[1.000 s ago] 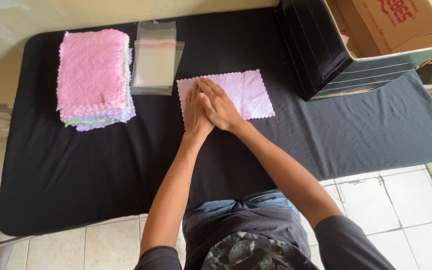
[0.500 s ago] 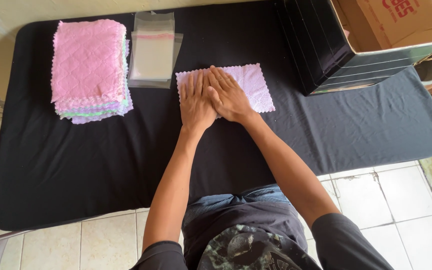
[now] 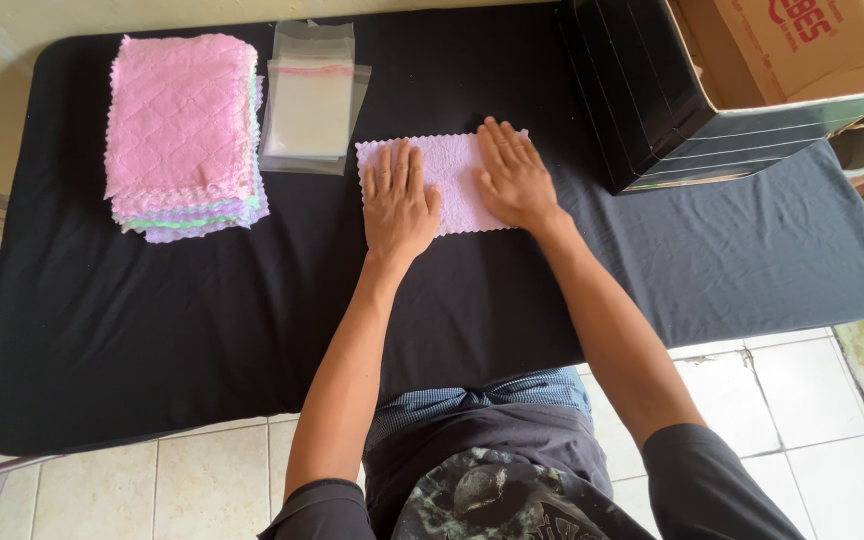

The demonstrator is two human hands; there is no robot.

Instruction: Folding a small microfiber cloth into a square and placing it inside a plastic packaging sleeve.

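A pale pink quilted cloth (image 3: 452, 175) lies flat on the black-covered table (image 3: 152, 330). My left hand (image 3: 397, 198) presses flat on its left part, fingers spread. My right hand (image 3: 514, 175) lies flat on its right part, palm down. Neither hand grips anything. A stack of similar cloths (image 3: 184, 130), pink on top with green and purple edges below, sits at the far left. Clear plastic bags (image 3: 310, 95) lie between the stack and the spread cloth.
An open cardboard box (image 3: 742, 80) with dark sides stands at the back right of the table. The table's near edge runs just in front of my body, with a tiled floor (image 3: 802, 400) below.
My hands, which were together at the cloth's middle, have slid apart, left hand to the left and right hand to the right, flat over the cloth.
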